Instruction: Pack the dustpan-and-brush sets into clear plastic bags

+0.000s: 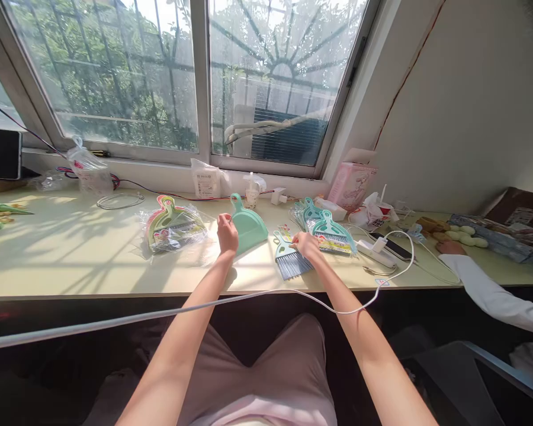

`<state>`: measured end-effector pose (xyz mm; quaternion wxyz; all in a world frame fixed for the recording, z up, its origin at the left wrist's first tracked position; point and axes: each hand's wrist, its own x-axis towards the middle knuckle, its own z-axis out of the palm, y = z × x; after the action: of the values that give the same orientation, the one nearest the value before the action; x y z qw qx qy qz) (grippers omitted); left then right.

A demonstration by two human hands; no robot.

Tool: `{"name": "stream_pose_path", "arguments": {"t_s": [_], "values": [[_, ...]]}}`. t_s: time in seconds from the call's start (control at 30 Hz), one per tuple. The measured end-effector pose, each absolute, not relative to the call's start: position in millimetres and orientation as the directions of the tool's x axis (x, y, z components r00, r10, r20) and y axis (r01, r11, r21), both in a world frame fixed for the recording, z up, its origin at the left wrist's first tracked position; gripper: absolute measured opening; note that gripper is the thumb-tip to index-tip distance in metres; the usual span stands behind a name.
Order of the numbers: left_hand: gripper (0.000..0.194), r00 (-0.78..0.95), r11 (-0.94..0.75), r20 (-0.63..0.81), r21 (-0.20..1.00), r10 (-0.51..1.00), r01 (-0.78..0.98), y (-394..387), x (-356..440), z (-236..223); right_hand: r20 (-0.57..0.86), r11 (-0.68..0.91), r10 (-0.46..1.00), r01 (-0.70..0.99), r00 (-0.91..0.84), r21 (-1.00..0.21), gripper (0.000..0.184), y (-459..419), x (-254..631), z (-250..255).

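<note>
A mint-green dustpan (249, 229) stands on the table, its looped handle pointing away from me. My left hand (228, 234) is closed on the dustpan's left edge. To its right lies a small hand brush (293, 264) with a pale green looped handle and dark grey bristles toward me. The fingers of my right hand (305, 244) are closed on the brush's right side, and the fingertips are partly hidden. Just behind that hand are packaged teal dustpan-and-brush sets (331, 228). Left of my left hand lie pink and olive-green sets (173, 225) in clear plastic.
A white cable (266, 292) crosses in front of my forearms. At right are a power strip (376, 253), a phone (393, 247) and another person's white sleeve (488, 290). A pink box (352, 183) and a small bottle (251, 190) stand by the window.
</note>
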<state>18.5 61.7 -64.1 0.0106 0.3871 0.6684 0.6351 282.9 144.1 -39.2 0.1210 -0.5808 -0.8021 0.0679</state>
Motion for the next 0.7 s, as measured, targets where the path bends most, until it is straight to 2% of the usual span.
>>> {"name": "stream_pose_path", "arguments": {"t_s": [0.07,0.17,0.27,0.3,0.37,0.43,0.47,0.53,0.6,0.7], "values": [[0.027,-0.741,-0.178,0.437,0.896,0.51,0.407,64,17,-65,0.178,0.408,0.912,0.867,-0.37,-0.285,0.005,141,286,-39],[0.031,-0.795,-0.215,0.302,0.952,0.527,0.219,71,11,-68,0.254,0.586,0.81,0.719,-0.528,-0.374,0.004,135,282,-34],[0.009,-0.717,-0.19,0.181,0.979,0.673,0.069,79,6,-73,0.34,0.67,0.737,0.565,-0.584,-0.482,0.007,131,256,-32],[0.013,-0.649,-0.174,0.154,0.984,0.745,0.034,80,6,-75,0.369,0.67,0.738,0.552,-0.564,-0.497,0.007,132,244,-34],[0.032,-0.486,-0.155,0.127,0.988,0.864,-0.016,80,7,-79,0.433,0.635,0.772,0.585,-0.465,-0.505,0.005,134,217,-39],[0.043,-0.362,-0.16,0.138,0.987,0.922,-0.032,78,10,-82,0.488,0.577,0.808,0.615,-0.331,-0.537,0.003,141,196,-47],[0.047,-0.327,-0.17,0.154,0.985,0.933,-0.022,77,10,-82,0.494,0.547,0.826,0.603,-0.273,-0.581,0.003,144,189,-52],[0.05,-0.296,-0.19,0.19,0.981,0.936,0.029,75,11,-80,0.442,0.484,0.872,0.5,-0.21,-0.718,0.016,153,184,-61],[0.048,-0.272,-0.201,0.217,0.976,0.938,0.088,73,11,-76,0.348,0.411,0.908,0.337,-0.232,-0.847,0.032,162,191,-68],[0.041,-0.208,-0.231,0.253,0.965,0.945,0.125,69,12,-71,0.229,0.308,0.904,0.181,-0.36,-0.934,0.043,171,209,-74]]}}
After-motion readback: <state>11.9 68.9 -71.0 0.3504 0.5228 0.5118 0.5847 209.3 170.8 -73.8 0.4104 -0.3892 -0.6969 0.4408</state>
